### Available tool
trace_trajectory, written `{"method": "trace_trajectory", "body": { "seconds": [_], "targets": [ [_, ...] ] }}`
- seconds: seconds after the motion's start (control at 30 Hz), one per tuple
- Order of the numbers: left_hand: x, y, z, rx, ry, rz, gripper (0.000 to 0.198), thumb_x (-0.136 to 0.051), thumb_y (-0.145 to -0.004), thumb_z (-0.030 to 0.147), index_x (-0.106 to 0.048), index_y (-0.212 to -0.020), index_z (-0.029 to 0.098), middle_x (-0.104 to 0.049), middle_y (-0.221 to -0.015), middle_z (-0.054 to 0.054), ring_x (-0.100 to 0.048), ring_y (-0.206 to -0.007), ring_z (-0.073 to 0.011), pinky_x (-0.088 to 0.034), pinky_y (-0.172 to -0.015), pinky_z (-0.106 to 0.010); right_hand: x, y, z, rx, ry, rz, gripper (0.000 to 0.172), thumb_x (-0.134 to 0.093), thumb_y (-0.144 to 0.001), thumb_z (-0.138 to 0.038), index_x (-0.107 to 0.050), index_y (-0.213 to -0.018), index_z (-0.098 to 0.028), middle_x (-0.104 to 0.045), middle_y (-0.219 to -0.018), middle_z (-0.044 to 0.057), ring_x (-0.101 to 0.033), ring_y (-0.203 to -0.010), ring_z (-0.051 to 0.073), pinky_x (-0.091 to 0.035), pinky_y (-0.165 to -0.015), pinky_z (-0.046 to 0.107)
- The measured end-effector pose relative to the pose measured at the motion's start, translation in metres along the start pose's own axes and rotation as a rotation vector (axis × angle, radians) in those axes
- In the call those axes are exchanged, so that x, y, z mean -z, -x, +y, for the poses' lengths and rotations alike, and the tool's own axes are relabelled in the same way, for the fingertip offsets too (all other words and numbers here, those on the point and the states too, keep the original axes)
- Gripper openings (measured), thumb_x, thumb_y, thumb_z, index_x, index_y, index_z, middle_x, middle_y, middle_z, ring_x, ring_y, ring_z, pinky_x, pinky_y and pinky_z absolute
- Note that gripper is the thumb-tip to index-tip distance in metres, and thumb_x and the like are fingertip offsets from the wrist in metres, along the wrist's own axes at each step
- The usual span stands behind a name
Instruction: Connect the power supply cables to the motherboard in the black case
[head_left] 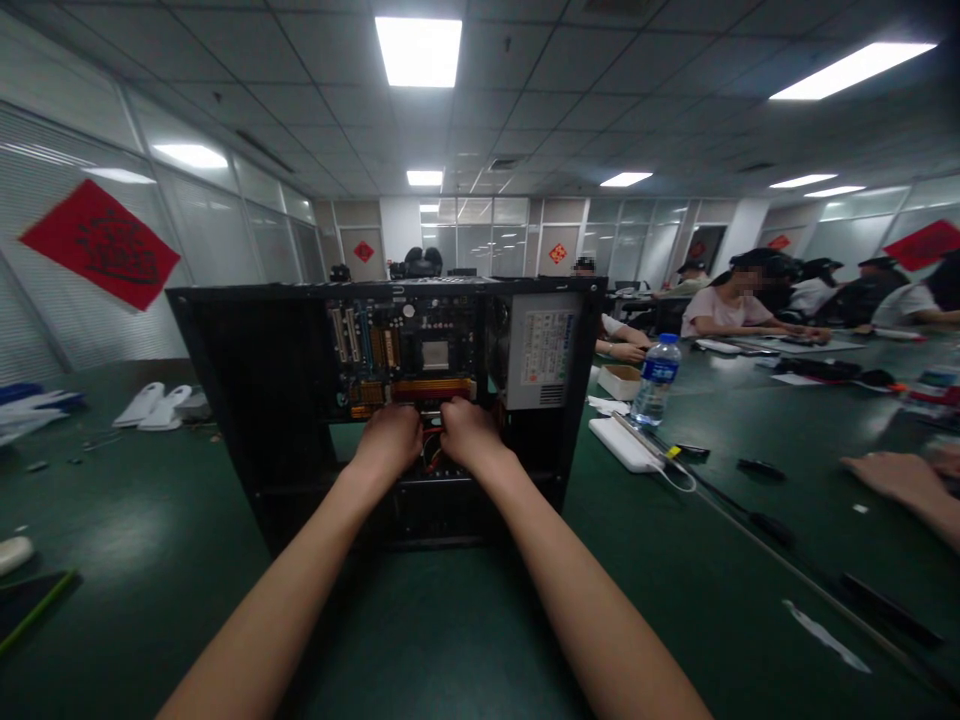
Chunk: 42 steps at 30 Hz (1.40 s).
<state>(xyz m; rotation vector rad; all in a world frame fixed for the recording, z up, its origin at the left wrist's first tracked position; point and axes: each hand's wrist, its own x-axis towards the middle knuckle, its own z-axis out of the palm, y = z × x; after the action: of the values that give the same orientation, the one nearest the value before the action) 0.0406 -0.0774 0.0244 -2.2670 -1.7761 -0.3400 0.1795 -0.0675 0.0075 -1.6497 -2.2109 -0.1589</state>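
Green surface [450,620] bears open black case [277,380]

Upright, it shows a dark motherboard [409,345] and silver power supply [541,355]. The left hand [391,437] and right hand [471,432] curl near orange slots [435,387]; whether either grip holds anything, I cannot tell.

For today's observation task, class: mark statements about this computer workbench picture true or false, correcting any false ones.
1. The left hand and right hand are both at the open computer case. True.
2. The water bottle lies on its side. False: it stands upright.
3. The table is green. True.
4. In the picture, the silver box sits left of the circuit board. False: it sits to the right.
5. A red paper diamond shows at the picture's left. True.
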Motion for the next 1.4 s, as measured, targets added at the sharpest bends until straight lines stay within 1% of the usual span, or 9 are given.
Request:
{"method": "trace_trajectory", "body": {
  "seconds": [0.2,0.43,0.63,0.83,1.0,1.13,1.2,1.27,1.4],
  "targets": [
    [0.002,-0.005,0.002,0.022,0.028,-0.027,0.031,-0.048,-0.092,0.022,-0.075,-0.095,0.008,-0.074,-0.093,-0.022,-0.072,-0.092,-0.0324,-0.053,-0.079,-0.037,0.0,0.0,-0.001,-0.009,-0.006,-0.023,0.028,-0.056,-0.084,-0.014,-0.07,-0.108,-0.013,-0.068,-0.113,0.015,-0.069,-0.101,0.029,-0.054,-0.078,0.034],
    [0.004,-0.007,-0.001,0.059,-0.044,0.0,0.033,-0.047,-0.093,0.024,-0.075,-0.101,0.007,-0.073,-0.099,-0.021,-0.071,-0.097,-0.0309,-0.054,-0.085,-0.036,0.0,0.001,-0.003,-0.011,0.0,-0.03,0.027,-0.054,-0.086,-0.015,-0.069,-0.109,-0.014,-0.069,-0.112,0.015,-0.07,-0.101,0.029,-0.054,-0.079,0.034],
    [0.004,-0.005,0.005,0.036,-0.044,-0.041,0.033,-0.047,-0.092,0.023,-0.075,-0.101,0.008,-0.073,-0.098,-0.023,-0.072,-0.095,-0.0317,-0.054,-0.081,-0.036,-0.001,-0.001,-0.004,-0.015,-0.009,-0.039,0.028,-0.055,-0.084,-0.012,-0.07,-0.108,-0.012,-0.068,-0.114,0.016,-0.069,-0.102,0.027,-0.054,-0.081,0.033],
    [0.001,-0.011,0.008,0.013,-0.053,-0.026,0.036,-0.043,-0.09,0.022,-0.075,-0.098,0.008,-0.074,-0.095,-0.023,-0.072,-0.092,-0.036,-0.055,-0.077,-0.039,-0.001,-0.003,-0.005,-0.016,0.011,-0.066,0.029,-0.056,-0.087,-0.014,-0.069,-0.112,-0.013,-0.067,-0.115,0.016,-0.068,-0.101,0.026,-0.055,-0.08,0.033],
    [-0.001,-0.013,0.004,0.025,-0.027,-0.008,0.037,-0.044,-0.09,0.027,-0.076,-0.095,0.009,-0.074,-0.096,-0.022,-0.072,-0.093,-0.0356,-0.054,-0.078,-0.038,0.003,0.001,-0.007,-0.016,0.064,0.009,0.028,-0.058,-0.087,-0.015,-0.069,-0.113,-0.012,-0.064,-0.119,0.017,-0.06,-0.116,0.03,-0.055,-0.084,0.035],
    [-0.004,-0.014,-0.006,0.034,0.078,-0.043,0.038,-0.045,-0.09,0.036,-0.077,-0.095,0.016,-0.076,-0.099,-0.017,-0.071,-0.096,-0.0329,-0.052,-0.078,-0.035,0.001,0.003,-0.006,-0.021,0.032,-0.02,0.028,-0.052,-0.09,-0.012,-0.066,-0.115,-0.011,-0.066,-0.114,0.015,-0.066,-0.101,0.024,-0.054,-0.082,0.033],
    [-0.007,-0.016,-0.011,0.043,0.142,-0.066,0.04,-0.044,-0.091,0.04,-0.077,-0.097,0.018,-0.076,-0.1,-0.015,-0.07,-0.097,-0.0316,-0.051,-0.078,-0.033,0.001,0.004,-0.005,-0.004,0.042,0.01,0.027,-0.051,-0.09,-0.012,-0.065,-0.114,-0.011,-0.066,-0.113,0.014,-0.065,-0.101,0.024,-0.053,-0.082,0.033],
    [-0.01,-0.018,-0.015,0.043,0.189,-0.106,0.046,-0.041,-0.093,0.045,-0.078,-0.097,0.018,-0.076,-0.1,-0.015,-0.07,-0.096,-0.0319,-0.05,-0.077,-0.033,0.002,0.006,-0.004,0.028,0.066,0.089,0.026,-0.052,-0.09,-0.013,-0.064,-0.113,-0.011,-0.064,-0.114,0.014,-0.061,-0.106,0.026,-0.053,-0.083,0.034],
    [-0.016,-0.028,-0.021,0.058,0.204,-0.159,0.057,-0.031,-0.098,0.045,-0.077,-0.091,0.012,-0.076,-0.097,-0.019,-0.07,-0.092,-0.0328,-0.048,-0.076,-0.034,0.014,0.008,-0.002,0.123,0.177,0.261,0.02,-0.05,-0.093,-0.013,-0.064,-0.107,-0.014,-0.058,-0.119,0.013,-0.051,-0.114,0.027,-0.05,-0.087,0.037]
  ]
}}
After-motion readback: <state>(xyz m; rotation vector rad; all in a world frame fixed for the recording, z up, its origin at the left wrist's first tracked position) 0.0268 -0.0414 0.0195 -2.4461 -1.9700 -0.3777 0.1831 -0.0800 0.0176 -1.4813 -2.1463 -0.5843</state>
